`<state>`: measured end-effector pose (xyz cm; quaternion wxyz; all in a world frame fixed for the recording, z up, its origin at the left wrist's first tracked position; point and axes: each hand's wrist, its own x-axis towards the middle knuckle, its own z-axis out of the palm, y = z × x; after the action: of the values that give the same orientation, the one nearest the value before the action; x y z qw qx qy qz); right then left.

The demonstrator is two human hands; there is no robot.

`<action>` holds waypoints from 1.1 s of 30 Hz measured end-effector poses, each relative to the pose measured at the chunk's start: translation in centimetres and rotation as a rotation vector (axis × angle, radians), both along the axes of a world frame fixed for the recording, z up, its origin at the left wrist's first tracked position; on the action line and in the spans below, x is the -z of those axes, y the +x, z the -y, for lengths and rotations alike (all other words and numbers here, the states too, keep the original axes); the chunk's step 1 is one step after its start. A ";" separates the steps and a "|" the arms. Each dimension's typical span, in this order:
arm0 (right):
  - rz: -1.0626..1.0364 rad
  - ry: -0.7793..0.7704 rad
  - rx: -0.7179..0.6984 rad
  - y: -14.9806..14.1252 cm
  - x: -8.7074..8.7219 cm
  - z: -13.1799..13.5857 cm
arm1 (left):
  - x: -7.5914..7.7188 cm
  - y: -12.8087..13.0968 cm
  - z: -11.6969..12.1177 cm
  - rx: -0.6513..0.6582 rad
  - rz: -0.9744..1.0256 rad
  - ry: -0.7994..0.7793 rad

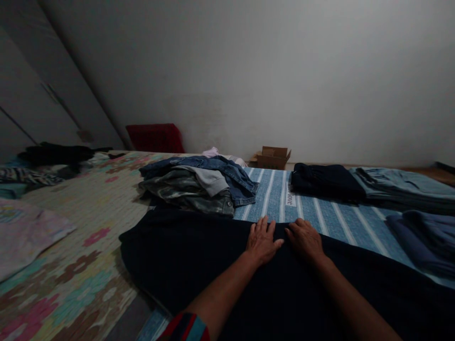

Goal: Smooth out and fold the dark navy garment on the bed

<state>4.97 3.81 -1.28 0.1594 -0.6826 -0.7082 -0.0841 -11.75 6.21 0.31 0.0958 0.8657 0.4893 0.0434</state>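
Note:
A long dark navy garment, shaped like a pair of trousers, lies spread across the bed in front of me and runs out of view at the right. My left hand rests flat on it near its far edge, fingers stretched out and thumb apart. Just to the right, my right hand has its fingers curled at that same far edge, closed on the cloth. Beyond the left part of the garment sits a heap of clothes, with blue denim, grey and camouflage-like pieces.
Folded dark trousers and light jeans lie at the far right, folded blue clothes nearer. A blue striped sheet and a floral cover spread underneath. A cardboard box stands by the wall; a pinkish garment lies left.

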 end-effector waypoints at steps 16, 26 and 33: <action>0.007 -0.012 0.017 0.1 0.0 -0.2 | -0.2 0.8 -0.4 0.041 0.004 0.034; 0.003 -0.027 -0.028 0.4 0.3 0.1 | -0.1 0.9 -0.3 0.029 0.033 -0.043; 0.021 -0.038 -0.042 0.5 0.4 0.4 | -0.3 -0.4 0.8 0.037 0.050 -0.034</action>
<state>5.46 3.42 -1.68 0.1408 -0.6696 -0.7254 -0.0745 -12.17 5.41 0.56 0.1234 0.8714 0.4715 0.0551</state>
